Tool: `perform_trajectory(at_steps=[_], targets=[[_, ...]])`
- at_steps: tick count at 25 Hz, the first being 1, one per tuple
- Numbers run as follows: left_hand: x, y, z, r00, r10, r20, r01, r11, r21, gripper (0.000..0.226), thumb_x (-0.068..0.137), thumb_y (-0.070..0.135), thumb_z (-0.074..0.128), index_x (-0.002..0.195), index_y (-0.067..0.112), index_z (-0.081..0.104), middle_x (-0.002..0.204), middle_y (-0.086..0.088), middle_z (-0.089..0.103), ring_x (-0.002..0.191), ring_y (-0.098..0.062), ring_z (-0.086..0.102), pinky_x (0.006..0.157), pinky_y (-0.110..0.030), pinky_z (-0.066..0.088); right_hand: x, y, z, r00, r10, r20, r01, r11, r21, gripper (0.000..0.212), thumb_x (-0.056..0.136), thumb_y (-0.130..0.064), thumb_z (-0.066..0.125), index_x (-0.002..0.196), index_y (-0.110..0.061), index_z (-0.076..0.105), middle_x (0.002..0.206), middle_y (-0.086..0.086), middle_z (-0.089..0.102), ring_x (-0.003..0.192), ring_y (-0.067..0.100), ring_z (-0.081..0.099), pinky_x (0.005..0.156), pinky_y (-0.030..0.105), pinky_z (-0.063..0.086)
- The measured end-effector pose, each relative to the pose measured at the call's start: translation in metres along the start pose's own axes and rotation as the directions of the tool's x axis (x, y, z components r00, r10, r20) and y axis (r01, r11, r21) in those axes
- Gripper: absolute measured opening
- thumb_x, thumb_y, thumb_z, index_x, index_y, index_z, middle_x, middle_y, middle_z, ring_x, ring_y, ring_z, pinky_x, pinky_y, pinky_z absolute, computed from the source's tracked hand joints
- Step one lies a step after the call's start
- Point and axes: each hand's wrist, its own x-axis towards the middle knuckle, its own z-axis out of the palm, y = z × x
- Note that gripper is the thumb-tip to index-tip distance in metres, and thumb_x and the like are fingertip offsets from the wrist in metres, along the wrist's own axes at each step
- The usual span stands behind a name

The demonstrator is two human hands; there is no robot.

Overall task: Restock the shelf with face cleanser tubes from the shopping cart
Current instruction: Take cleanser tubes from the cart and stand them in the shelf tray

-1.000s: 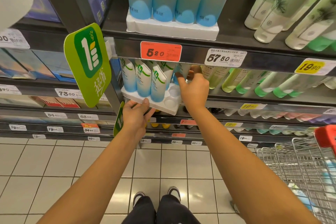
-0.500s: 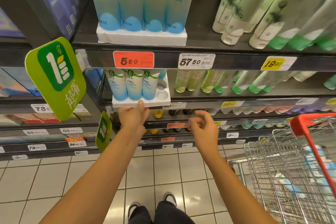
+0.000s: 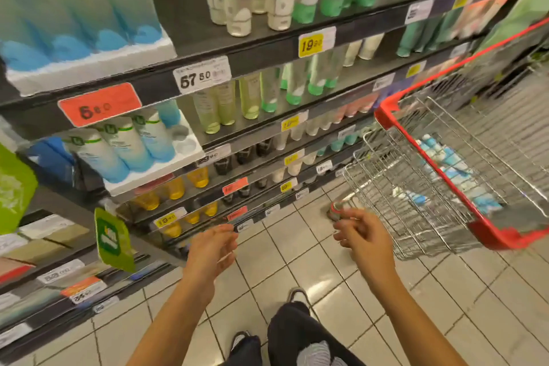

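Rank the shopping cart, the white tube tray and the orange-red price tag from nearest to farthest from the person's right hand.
1. The shopping cart: just right of the right hand, with its wire end close by the fingers.
2. The white tray: up and to the left, on the shelf.
3. The orange-red price tag: farther up and left, on the shelf edge above the tray.

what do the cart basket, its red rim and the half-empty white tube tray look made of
Cart basket: metal wire, it seems; thin crossing silvery rods with a shine.
Red rim: likely plastic; smooth, solid colour.
White tray: looks like foam or moulded plastic; matte, thick, round sockets. Blur leaves it open.
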Motion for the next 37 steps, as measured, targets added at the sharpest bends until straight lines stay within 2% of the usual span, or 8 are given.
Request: perform_trajectory(at_steps=[5, 9, 17, 20, 23, 27, 32, 37], targets=[[-0.031, -0.032, 0.073, 0.966, 0.118, 0.229, -0.172, 0.957, 0.234, 0.014, 0.091, 0.011, 0.056, 0.089, 0.019, 0.067, 0.095, -0.011, 0.068, 0.081, -0.019, 0.061, 0.072, -0.032, 0.047, -0.045, 0.016, -0.091, 0.972, 0.032, -0.233, -0.023, 0.999, 0.041, 0.014, 0.088, -0.001, 0.058, 0.097, -0.009, 0.064, 0.078, 0.008, 0.071, 0.062, 0.011, 0.066, 0.057, 0.015, 0.051], [-0.058, -0.033, 0.168, 0.915, 0.184, 0.360, -0.295, 0.912, 0.285, 0.011, 0.088, 0.017, 0.061, 0.089, 0.025, 0.068, 0.089, -0.001, 0.068, 0.083, -0.014, 0.062, 0.068, -0.027, 0.045, -0.054, 0.017, -0.173, 0.941, -0.011, -0.337, 0.029, 0.998, 0.050, 0.017, 0.087, 0.000, 0.059, 0.095, -0.014, 0.064, 0.083, 0.013, 0.071, 0.072, 0.021, 0.068, 0.064, 0.026, 0.054], [-0.132, -0.066, 0.394, 0.807, 0.294, 0.512, -0.419, 0.896, 0.146, 0.020, 0.087, 0.004, 0.057, 0.082, 0.022, 0.064, 0.070, 0.004, 0.064, 0.055, 0.003, 0.057, 0.047, -0.009, 0.043, -0.015, 0.018, -0.375, 0.928, -0.114, -0.355, 0.107, 0.993, -0.038, 0.025, 0.088, -0.001, 0.058, 0.088, -0.026, 0.063, 0.078, 0.006, 0.071, 0.065, 0.012, 0.067, 0.064, 0.019, 0.051], [-0.147, -0.059, 0.459, 0.773, 0.338, 0.537, -0.440, 0.895, 0.071, 0.023, 0.089, -0.003, 0.051, 0.085, 0.017, 0.061, 0.070, -0.001, 0.061, 0.052, 0.000, 0.054, 0.048, -0.012, 0.042, 0.012, 0.014, -0.434, 0.912, -0.152, -0.380, 0.154, 0.988, -0.025, 0.027, 0.088, -0.002, 0.059, 0.086, -0.028, 0.064, 0.076, 0.002, 0.070, 0.063, 0.011, 0.067, 0.061, 0.016, 0.050], [-0.140, -0.045, 0.528, 0.747, 0.397, 0.533, -0.487, 0.873, 0.034, 0.018, 0.089, -0.002, 0.052, 0.089, 0.014, 0.059, 0.069, 0.000, 0.059, 0.051, -0.001, 0.052, 0.050, -0.016, 0.040, 0.064, 0.005, -0.483, 0.897, -0.216, -0.386, 0.205, 0.976, -0.069, 0.026, 0.087, -0.002, 0.059, 0.088, -0.028, 0.064, 0.076, 0.006, 0.070, 0.063, 0.011, 0.066, 0.060, 0.017, 0.051], [-0.111, -0.020, 0.624, 0.749, 0.411, 0.520, -0.513, 0.856, 0.064, 0.018, 0.090, 0.001, 0.053, 0.088, 0.017, 0.060, 0.071, 0.002, 0.060, 0.052, 0.002, 0.055, 0.045, -0.008, 0.042, 0.156, -0.013, -0.537, 0.901, -0.257, -0.351, 0.243, 0.966, -0.084, 0.022, 0.088, -0.008, 0.060, 0.090, -0.030, 0.062, 0.081, 0.006, 0.070, 0.071, 0.016, 0.068, 0.069, 0.027, 0.056], [-0.059, 0.007, 0.727, 0.804, 0.319, 0.503, -0.470, 0.858, 0.207, 0.015, 0.091, 0.008, 0.054, 0.100, 0.016, 0.063, 0.080, -0.002, 0.062, 0.065, -0.007, 0.054, 0.054, -0.014, 0.046, 0.286, -0.030, -0.597, 0.928, -0.147, -0.342, 0.089, 0.980, -0.178, 0.017, 0.088, -0.010, 0.058, 0.089, -0.027, 0.062, 0.081, 0.007, 0.070, 0.072, 0.017, 0.068, 0.065, 0.034, 0.056], [0.008, 0.006, 0.814, 0.855, 0.269, 0.444, -0.449, 0.812, 0.373, 0.019, 0.091, 0.004, 0.053, 0.109, 0.003, 0.061, 0.077, -0.005, 0.057, 0.064, -0.011, 0.049, 0.054, -0.019, 0.041, 0.425, -0.010, -0.640, 0.987, -0.004, -0.159, -0.064, 0.907, -0.417, 0.018, 0.089, -0.009, 0.054, 0.106, -0.011, 0.060, 0.101, 0.010, 0.066, 0.091, 0.027, 0.065, 0.082, 0.039, 0.054]])
